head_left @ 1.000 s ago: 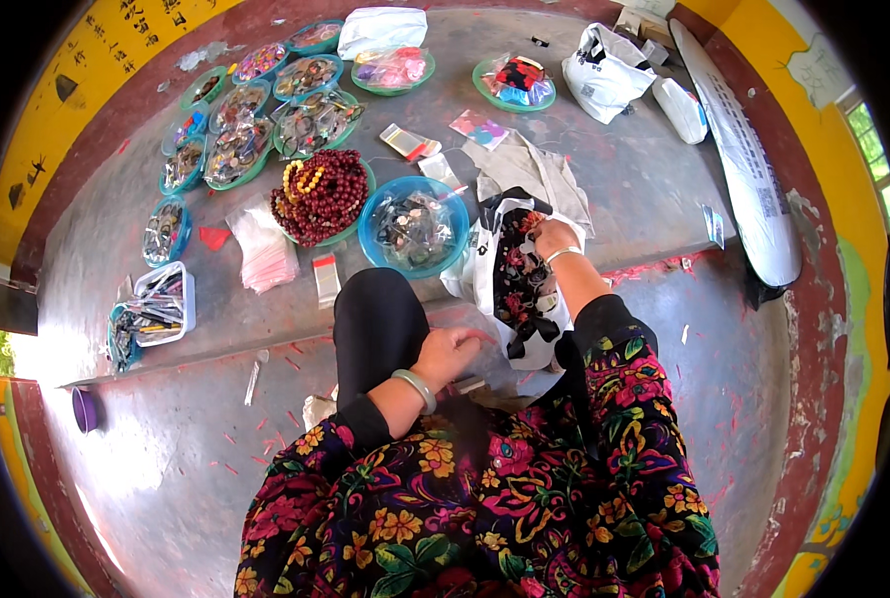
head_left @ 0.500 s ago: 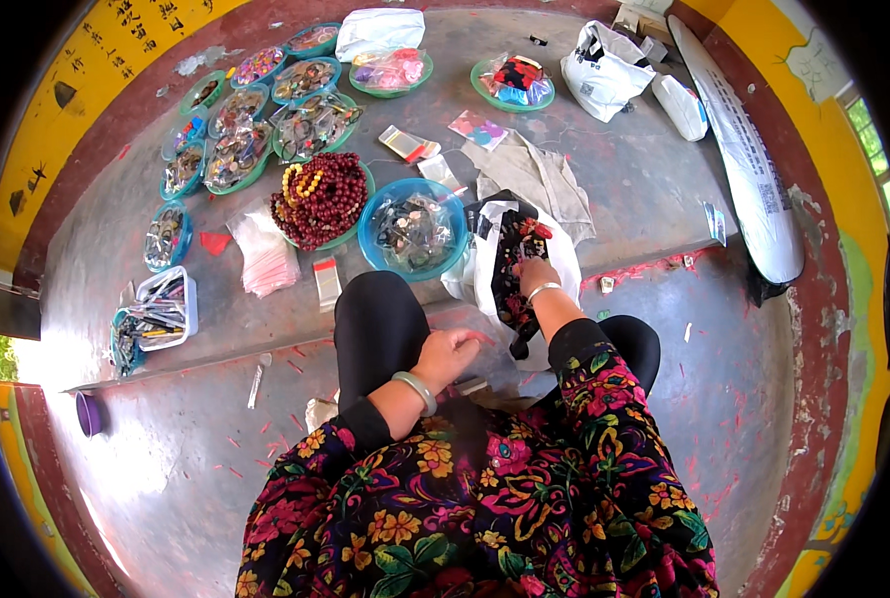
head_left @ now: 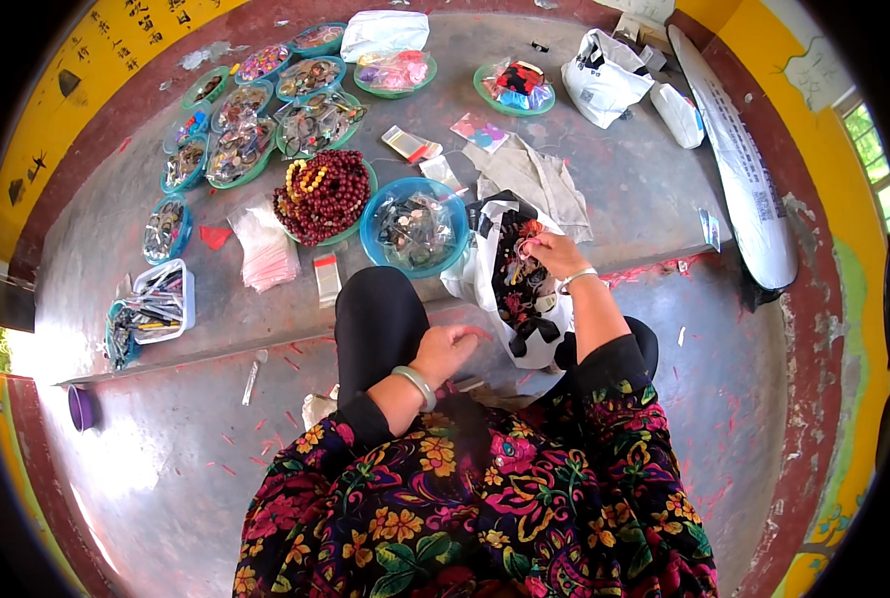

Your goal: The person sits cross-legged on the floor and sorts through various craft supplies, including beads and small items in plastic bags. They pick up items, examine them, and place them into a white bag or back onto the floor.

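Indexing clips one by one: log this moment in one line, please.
right hand: at open white bag, over dark contents | left hand: near left knee | blue bowl: left of bag, holding clear packets

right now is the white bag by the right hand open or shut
Open: the white bag gapes, showing mostly dark contents by the right hand.

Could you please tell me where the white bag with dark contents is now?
In the head view, the white bag is just right of centre, under the right hand, with the blue basin on its left and the grey cloth beyond it.
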A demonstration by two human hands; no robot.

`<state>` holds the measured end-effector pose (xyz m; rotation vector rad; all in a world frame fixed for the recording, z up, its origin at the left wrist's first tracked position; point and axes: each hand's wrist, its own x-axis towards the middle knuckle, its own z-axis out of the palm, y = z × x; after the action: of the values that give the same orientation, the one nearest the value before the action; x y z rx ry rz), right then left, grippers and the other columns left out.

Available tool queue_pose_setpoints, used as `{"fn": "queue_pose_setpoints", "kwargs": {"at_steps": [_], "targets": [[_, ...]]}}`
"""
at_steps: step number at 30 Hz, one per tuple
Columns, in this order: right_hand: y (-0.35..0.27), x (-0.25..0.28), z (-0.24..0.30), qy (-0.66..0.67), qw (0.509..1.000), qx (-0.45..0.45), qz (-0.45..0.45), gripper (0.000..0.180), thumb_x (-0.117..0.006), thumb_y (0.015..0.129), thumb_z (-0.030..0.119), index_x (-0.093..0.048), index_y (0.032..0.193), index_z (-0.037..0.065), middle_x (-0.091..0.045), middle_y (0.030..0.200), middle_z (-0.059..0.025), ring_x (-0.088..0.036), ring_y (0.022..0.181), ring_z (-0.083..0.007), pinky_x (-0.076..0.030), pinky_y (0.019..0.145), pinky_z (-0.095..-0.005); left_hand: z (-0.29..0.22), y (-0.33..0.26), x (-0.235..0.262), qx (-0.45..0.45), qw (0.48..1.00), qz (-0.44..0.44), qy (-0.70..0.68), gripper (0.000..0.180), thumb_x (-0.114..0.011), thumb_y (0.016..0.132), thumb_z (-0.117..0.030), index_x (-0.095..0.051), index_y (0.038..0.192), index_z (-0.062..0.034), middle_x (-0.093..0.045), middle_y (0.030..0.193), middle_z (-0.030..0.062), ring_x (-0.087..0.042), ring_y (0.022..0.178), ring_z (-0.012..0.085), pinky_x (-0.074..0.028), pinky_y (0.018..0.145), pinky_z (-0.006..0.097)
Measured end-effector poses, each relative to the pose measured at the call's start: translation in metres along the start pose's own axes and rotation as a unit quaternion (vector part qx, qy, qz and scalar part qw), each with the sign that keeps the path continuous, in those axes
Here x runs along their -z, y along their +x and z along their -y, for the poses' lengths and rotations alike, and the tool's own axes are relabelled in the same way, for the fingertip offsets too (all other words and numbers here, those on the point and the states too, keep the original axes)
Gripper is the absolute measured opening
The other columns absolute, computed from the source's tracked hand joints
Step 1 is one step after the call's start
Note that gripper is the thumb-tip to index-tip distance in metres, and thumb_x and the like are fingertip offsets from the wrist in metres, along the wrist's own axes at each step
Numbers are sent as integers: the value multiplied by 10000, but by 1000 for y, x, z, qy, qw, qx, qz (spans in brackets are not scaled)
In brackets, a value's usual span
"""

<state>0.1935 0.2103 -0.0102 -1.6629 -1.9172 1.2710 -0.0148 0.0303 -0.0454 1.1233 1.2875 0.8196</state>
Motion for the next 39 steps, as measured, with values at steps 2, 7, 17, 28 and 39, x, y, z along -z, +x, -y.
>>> {"fn": "queue_pose_setpoints", "kwargs": {"at_steps": [2,7,17,28,39], "targets": [[-13,1,9,192,978,-78,19,236,-524,876,289,-574,952,71,-626,964,-52,-582,840,-172,-469,754,-330,10,3,-1,-13,1000,-1,-11,241,-491,801,-166,-682,931,-97,-419,503,-54,-350,460,36,-295,443,240],[-42,15,25,456,884,-94,41,170,-435,921,226,-518,912,78,-621,986,-159,-594,926,-244,-473,811,-383,9,3,-1,-22,999,8,-40,238,-491,811,-147,-677,939,-71,-544,625,-32,-429,540,33,-350,505,212],[-100,-2,34,572,796,-49,191,254,-396,931,299,-538,920,89,-622,980,-183,-617,896,-261,-489,769,-367,-43,-20,8,42,927,120,-354,181,-531,848,-98,-639,950,4,-568,1128,95,-548,970,126,-463,734,261],[-100,-37,22,412,905,6,108,196,-496,907,228,-573,933,49,-623,964,-124,-606,878,-203,-477,781,-318,-32,-16,2,71,898,137,-411,200,-537,859,-116,-613,1005,-2,-609,1035,84,-564,939,138,-470,732,264],[-108,-23,31,223,962,92,129,228,-527,888,142,-617,1051,10,-649,904,-36,-582,778,-86,-469,707,-227,-29,-11,4,39,913,129,-386,202,-524,867,-102,-617,1007,11,-587,1069,71,-562,934,148,-466,784,281]]}}
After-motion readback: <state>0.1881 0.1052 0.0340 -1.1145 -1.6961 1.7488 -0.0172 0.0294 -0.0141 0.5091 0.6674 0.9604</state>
